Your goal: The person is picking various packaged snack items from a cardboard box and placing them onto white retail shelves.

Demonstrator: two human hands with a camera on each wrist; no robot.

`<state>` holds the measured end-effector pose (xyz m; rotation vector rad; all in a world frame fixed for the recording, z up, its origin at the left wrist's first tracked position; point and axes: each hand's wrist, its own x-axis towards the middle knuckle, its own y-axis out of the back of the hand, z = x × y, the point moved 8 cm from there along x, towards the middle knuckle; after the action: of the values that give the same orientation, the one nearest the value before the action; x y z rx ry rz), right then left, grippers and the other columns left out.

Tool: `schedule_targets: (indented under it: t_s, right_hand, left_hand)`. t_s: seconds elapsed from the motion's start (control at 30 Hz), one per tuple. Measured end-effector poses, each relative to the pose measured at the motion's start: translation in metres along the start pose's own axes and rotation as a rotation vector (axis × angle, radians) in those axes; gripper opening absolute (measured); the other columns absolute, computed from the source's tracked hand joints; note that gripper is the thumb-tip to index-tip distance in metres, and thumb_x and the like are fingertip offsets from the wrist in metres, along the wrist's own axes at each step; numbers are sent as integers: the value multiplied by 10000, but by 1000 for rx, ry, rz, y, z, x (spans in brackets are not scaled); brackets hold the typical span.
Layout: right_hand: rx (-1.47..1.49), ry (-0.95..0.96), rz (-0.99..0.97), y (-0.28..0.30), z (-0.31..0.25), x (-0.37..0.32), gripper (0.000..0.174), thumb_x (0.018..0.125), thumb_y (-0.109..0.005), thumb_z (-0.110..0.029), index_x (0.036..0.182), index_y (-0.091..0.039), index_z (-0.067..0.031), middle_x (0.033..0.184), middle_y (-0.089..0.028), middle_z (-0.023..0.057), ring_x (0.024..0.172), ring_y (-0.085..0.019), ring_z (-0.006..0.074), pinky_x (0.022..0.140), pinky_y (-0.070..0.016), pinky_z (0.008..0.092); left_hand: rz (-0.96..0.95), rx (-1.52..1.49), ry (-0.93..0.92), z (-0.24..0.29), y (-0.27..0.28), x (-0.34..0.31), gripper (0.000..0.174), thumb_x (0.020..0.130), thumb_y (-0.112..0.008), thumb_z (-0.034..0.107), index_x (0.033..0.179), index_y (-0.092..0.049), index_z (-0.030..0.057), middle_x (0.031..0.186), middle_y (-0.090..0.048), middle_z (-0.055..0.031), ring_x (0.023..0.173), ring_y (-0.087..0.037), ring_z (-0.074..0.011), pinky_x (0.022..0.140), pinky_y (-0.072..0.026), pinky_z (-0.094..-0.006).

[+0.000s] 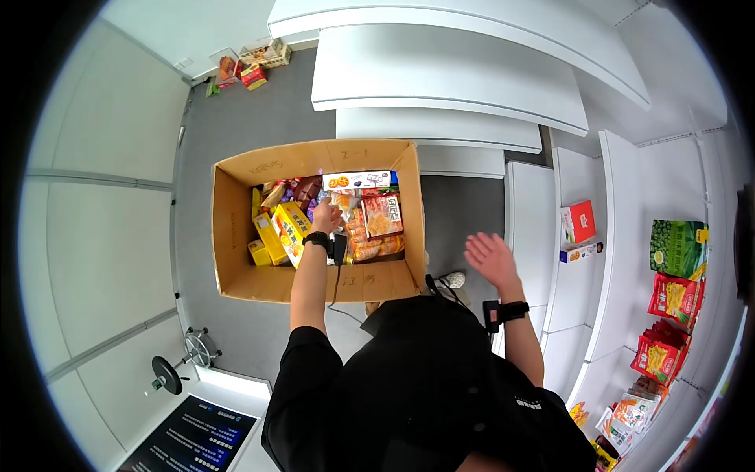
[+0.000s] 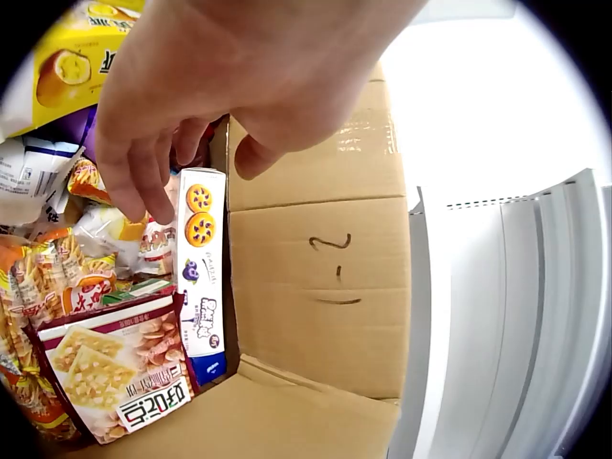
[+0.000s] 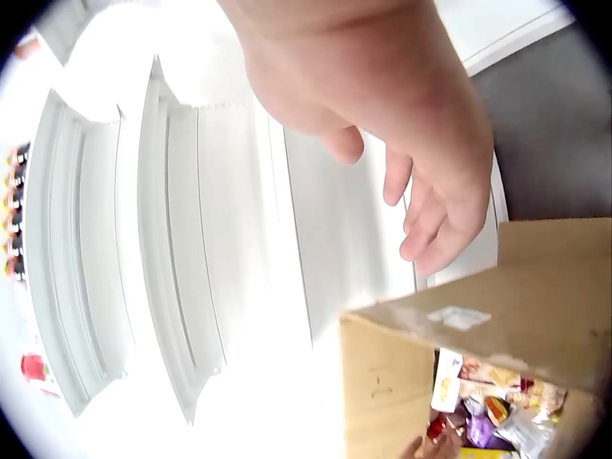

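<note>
My left hand [image 1: 326, 216] reaches down into a big cardboard box [image 1: 314, 285] full of packaged snacks. In the left wrist view its fingers hang loosely bent over the packs, the thumb apart from them, with nothing gripped. Close by the fingertips lies a white cookie box [image 2: 200, 263] along the box wall. A maroon-edged biscuit pack [image 2: 120, 368] sits beside it, and a yellow carton [image 1: 290, 228] is near the wrist. My right hand [image 1: 493, 259] is held in the air between the box and the shelves, fingers extended and holding nothing.
White shelves [image 1: 448, 67] stand beyond the box, with more along the right. A red box [image 1: 580, 221] and a blue-white carton [image 1: 580, 252] sit on a right shelf, near green and red snack bags [image 1: 678, 299]. More packages [image 1: 253, 75] lie in the far left corner.
</note>
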<state>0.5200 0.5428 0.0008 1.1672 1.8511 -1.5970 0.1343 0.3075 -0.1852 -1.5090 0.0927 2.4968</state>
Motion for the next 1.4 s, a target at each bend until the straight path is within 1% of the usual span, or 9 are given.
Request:
schedule_targets:
  t_s: [0.23,0.3,0.33,0.43,0.5,0.53,0.67,1.17,1.4]
  right_hand:
    - [-275,-260,-27,-71,71,33,701,892,-512,-405,1390,-193,-27,1352,-339,246,1206,-419,378,981,-361,529]
    - [-288,-297,2,-76,79,41,786,875,-532,-429,1415,-117,-38,1373,-288,271,1212,-404,397,978,-355,540]
    - [-290,-311,11,-76,82,45,825,866,-543,-442,1423,-83,-44,1379,-266,282,1219,-391,405,977,-350,544]
    - [-302,-338,48,-76,90,55,888,849,-558,-472,1433,-37,-52,1385,-241,294,1250,-347,409,988,-334,536]
    - [-311,-349,49,-80,93,61,905,843,-560,-487,1433,-27,-53,1385,-238,298,1270,-318,407,999,-321,527]
    - [-315,-354,39,-82,95,64,911,842,-558,-494,1432,-23,-53,1385,-235,301,1277,-304,407,1005,-315,522]
    - [-268,-375,94,-88,94,67,905,845,-549,-505,1426,-31,-42,1371,-242,322,1273,-311,411,1017,-308,500]
    - [-168,-374,1,-84,94,76,1009,835,-551,-525,1417,114,-38,1354,-273,338,1247,-357,414,1025,-295,490]
    - [-197,-351,17,-81,96,73,981,839,-538,-534,1424,78,-44,1362,-275,324,1272,-322,405,1040,-265,493]
  left_hand:
    - [-61,22,8,16,-2,29,462,821,-620,215,1201,-423,40,1059,-493,-159,838,-584,-226,587,-492,-303]
    - [-187,379,-277,27,-2,54,507,767,-640,120,1221,-423,61,1114,-465,-135,882,-578,-233,601,-497,-313]
    - [-187,348,-358,27,-1,65,451,797,-595,224,1201,-452,83,1057,-487,-119,820,-570,-243,579,-472,-336]
    - [-299,385,-300,25,2,94,687,715,-638,-94,1314,-357,91,1358,-303,-105,1084,-518,-287,750,-534,-373]
    - [-248,247,-121,25,-2,101,628,775,-606,-25,1332,-353,119,1389,-274,-91,1143,-470,-322,775,-516,-451]
    - [-176,55,-17,24,-3,98,529,854,-545,162,1347,-353,160,1413,-259,-66,1186,-415,-359,820,-466,-535]
    - [-108,77,14,36,-14,80,550,856,-535,339,1349,-353,179,1434,-241,-56,1173,-426,-355,844,-448,-515]
    - [-58,259,40,38,-12,103,364,819,-576,309,1153,-534,173,1212,-460,4,1117,-435,-248,825,-437,-373]
    - [-75,267,-42,39,-18,99,463,736,-711,301,1127,-529,133,1044,-513,-33,882,-467,-187,735,-437,-331]
